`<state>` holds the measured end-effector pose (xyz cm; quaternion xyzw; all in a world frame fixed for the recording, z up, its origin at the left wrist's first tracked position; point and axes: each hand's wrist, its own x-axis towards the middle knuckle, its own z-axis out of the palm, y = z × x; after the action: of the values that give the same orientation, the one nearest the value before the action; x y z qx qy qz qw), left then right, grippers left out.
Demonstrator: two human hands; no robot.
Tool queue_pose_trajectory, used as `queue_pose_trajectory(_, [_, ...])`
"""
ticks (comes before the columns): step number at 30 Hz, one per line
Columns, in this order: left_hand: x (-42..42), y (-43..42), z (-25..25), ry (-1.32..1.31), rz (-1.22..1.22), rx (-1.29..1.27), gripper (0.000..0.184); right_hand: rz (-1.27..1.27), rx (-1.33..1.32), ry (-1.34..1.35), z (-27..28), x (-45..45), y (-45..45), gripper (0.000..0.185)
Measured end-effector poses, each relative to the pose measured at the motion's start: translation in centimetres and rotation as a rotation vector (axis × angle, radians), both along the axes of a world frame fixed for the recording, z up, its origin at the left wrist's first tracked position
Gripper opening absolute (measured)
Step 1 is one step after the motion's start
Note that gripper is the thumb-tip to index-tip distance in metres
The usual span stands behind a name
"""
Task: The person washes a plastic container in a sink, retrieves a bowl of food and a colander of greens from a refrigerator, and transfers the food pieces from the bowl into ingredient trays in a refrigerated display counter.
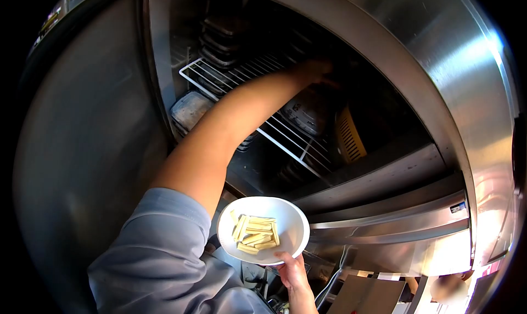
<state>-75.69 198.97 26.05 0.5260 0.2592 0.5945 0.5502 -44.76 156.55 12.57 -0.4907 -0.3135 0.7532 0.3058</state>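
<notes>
Nearest you, lower L: your grey-blue sleeve (159, 226). Your R hand (292, 271) is closed on the near rim of the white bowl (296, 226), thumb over the edge, other fingers mostly hidden underneath. Bowl's just outside the fridge opening, below your outstretched L arm (241, 114). In it, pale yellow sticks (255, 234) lie in a loose pile, mostly toward the L side.

Steel door (82, 149) stands open on your L. Inside, your L arm crosses above the white wire shelf (285, 150); a lidded tub (191, 110) sits lower, L of the arm. R of the forearm, a dark container (304, 114) is near your L hand, w/ a yellow slotted item (349, 136) farther R. Stacked containers (219, 42) are at the back L.

Your L hand (321, 72) is deep in shadow: can't tell how far open, or if it's got hold of anything.
</notes>
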Motion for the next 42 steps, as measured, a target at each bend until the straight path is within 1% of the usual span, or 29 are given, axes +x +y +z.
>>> queue_pose_trajectory(2, [0.0, 0.7, -0.4, -0.020, -0.018, -0.015, 0.046, -0.006, -0.012, 0.004, 0.0, 0.2, 0.0, 0.067])
queue_pose_trajectory(3, [0.2, 1.0, 0.1, -0.022, -0.010, -0.018, 0.047, -0.010, -0.012, 0.003, 0.0, 0.3, 0.1, 0.067])
queue_pose_trajectory(6, [1.4, 1.3, 2.7, -0.060, 0.111, -0.033, 0.049, -0.025, -0.011, -0.031, -0.1, 0.4, 0.3, 0.067])
queue_pose_trajectory(9, [1.7, 2.0, 4.0, -0.082, 0.198, -0.061, 0.050, 0.019, -0.033, 0.006, -0.2, 0.5, 0.3, 0.068])
queue_pose_trajectory(11, [1.6, 2.0, 4.1, -0.093, 0.220, -0.069, 0.051, -0.070, -0.040, -0.023, 0.3, 0.0, 0.0, 0.065])
queue_pose_trajectory(13, [1.6, 2.0, 3.8, -0.083, 0.220, -0.076, 0.052, -0.062, -0.045, -0.002, 0.2, 0.0, 0.3, 0.066])
queue_pose_trajectory(15, [1.3, 2.1, 3.4, -0.070, 0.222, -0.086, 0.054, -0.039, -0.039, -0.058, 0.0, 0.2, 0.3, 0.069])
queue_pose_trajectory(22, [-0.5, 2.1, 2.9, -0.006, 0.198, -0.115, 0.058, -0.041, -0.018, -0.042, -0.6, 0.3, 0.1, 0.068])
queue_pose_trajectory(23, [-0.8, 2.1, 3.1, 0.085, 0.160, -0.123, 0.060, -0.047, -0.023, -0.038, -0.5, 0.3, 0.0, 0.068])
queue_pose_trajectory(24, [-0.8, 1.3, 3.3, 0.084, 0.162, -0.122, 0.060, -0.053, -0.028, -0.034, -0.3, 0.3, 0.0, 0.068])
queue_pose_trajectory(26, [-0.9, -0.5, 3.3, 0.135, 0.209, -0.038, 0.057, -0.038, -0.022, -0.025, 0.0, 0.3, 0.0, 0.068])
queue_pose_trajectory(27, [-1.5, -0.1, 2.6, 0.136, 0.212, -0.038, 0.057, -0.029, -0.019, -0.014, 0.1, 0.3, 0.0, 0.068])
queue_pose_trajectory(29, [-2.8, 1.4, 0.6, 0.192, 0.093, 0.023, 0.050, -0.047, -0.021, -0.016, 0.4, 0.3, -0.3, 0.068])
queue_pose_trajectory(30, [-2.8, 0.1, 1.2, 0.194, 0.089, 0.024, 0.050, -0.067, -0.021, -0.017, 0.5, 0.3, -0.4, 0.068])
queue_pose_trajectory(32, [-2.9, -4.5, 2.7, 0.629, 0.255, -0.348, 0.043, -0.056, -0.014, -0.045, 0.5, 0.6, -0.7, 0.068])
queue_pose_trajectory(33, [-3.8, -5.3, 1.8, 0.632, 0.256, -0.341, 0.043, -0.037, -0.005, -0.074, 0.3, 0.9, -0.7, 0.068])
queue_pose_trajectory(35, [-5.0, -6.5, -0.6, 1.266, 0.663, 0.769, 0.044, -0.039, -0.031, -0.099, 0.5, 1.2, -0.7, 0.068])
queue_pose_trajectory(36, [-4.7, -7.3, 0.0, 1.270, 0.660, 0.768, 0.044, -0.035, -0.047, -0.111, 0.6, 1.1, -0.7, 0.068])
queue_pose_trajectory(38, [-4.4, -9.2, 2.0, 1.013, 0.423, -0.058, 0.038, -0.033, -0.031, -0.082, 0.9, 0.9, -0.8, 0.068])
queue_pose_trajectory(39, [-4.4, -9.1, 1.9, 1.014, 0.433, -0.065, 0.038, -0.032, 0.003, -0.043, 1.0, 0.7, -0.7, 0.068])
queue_pose_trajectory(41, [-3.9, -7.7, 1.2, 0.369, 0.336, -0.183, 0.039, -0.019, -0.002, -0.026, 1.2, 0.4, -0.6, 0.068])
queue_pose_trajectory(42, [-3.3, -6.6, 0.9, 0.364, 0.345, -0.188, 0.039, -0.016, -0.009, -0.013, 1.3, 0.5, -0.5, 0.068])
